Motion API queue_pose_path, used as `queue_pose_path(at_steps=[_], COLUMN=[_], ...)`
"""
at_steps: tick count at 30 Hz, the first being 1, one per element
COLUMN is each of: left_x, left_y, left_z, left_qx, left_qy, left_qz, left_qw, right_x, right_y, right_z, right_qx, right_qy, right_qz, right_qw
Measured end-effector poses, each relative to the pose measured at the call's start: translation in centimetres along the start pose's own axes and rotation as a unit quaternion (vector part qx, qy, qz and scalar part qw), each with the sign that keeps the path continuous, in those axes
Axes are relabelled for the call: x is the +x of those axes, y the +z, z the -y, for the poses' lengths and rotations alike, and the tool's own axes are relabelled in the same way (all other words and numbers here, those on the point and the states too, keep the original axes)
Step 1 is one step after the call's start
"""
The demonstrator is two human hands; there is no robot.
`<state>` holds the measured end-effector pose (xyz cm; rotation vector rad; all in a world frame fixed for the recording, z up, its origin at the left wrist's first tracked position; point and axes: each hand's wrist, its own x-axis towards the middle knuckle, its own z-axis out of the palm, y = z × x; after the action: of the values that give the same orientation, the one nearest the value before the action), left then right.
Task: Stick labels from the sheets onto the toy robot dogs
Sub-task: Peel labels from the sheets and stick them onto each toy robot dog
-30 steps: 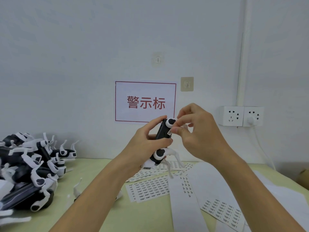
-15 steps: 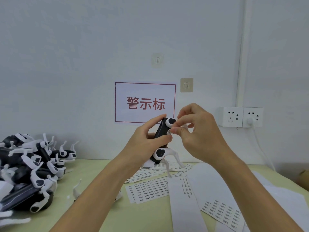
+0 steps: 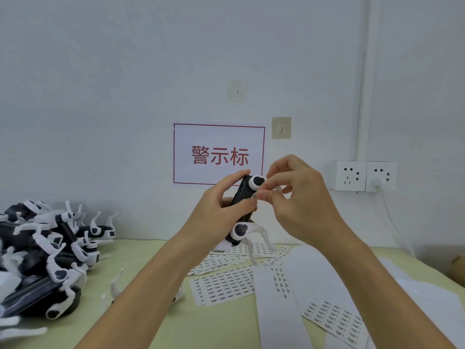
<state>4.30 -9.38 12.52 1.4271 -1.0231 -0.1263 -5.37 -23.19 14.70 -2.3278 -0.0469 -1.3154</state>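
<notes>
Pressing a label home: the black-and-white plastic toy robot dog [image 3: 242,205] is held mid-air above the printed white label sheets [image 3: 224,285], long axis running from 1 to 7 o'clock, the left hand [image 3: 216,210] wrapped round its body from 9 o'clock, the right hand [image 3: 299,197] closing from 3 o'clock, thumb and forefinger pinched narrow against its upper flank; the label itself cannot be made out

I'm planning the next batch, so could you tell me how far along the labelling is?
Done: unclear; no labelled dogs can be told apart. In hand: left hand grips a black-and-white toy robot dog; right hand presses at its side. Left: the heap of toy dogs, many printed label sheets.
</notes>
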Motion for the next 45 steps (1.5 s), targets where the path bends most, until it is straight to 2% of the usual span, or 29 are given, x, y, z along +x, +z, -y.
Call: queue_pose_path(at_steps=[15, 25, 45], left_x=[-0.4, -0.5, -0.3], left_y=[0.8, 0.4, 0.5], left_z=[-0.4, -0.8, -0.2], left_qx=[0.006, 0.006, -0.002], left_qy=[0.010, 0.009, 0.000], left_qz=[-0.059, -0.054, -0.057], left_qw=[0.998, 0.999, 0.998], right_x=[-0.4, -0.7, -1.0], right_y=[0.5, 0.8, 1.8], right_z=[0.0, 0.9, 1.1], right_qx=[-0.070, -0.134, -0.135], right_qy=[-0.056, -0.066, 0.053], right_qz=[-0.047, -0.084, -0.097], right_qw=[0.995, 0.985, 0.985])
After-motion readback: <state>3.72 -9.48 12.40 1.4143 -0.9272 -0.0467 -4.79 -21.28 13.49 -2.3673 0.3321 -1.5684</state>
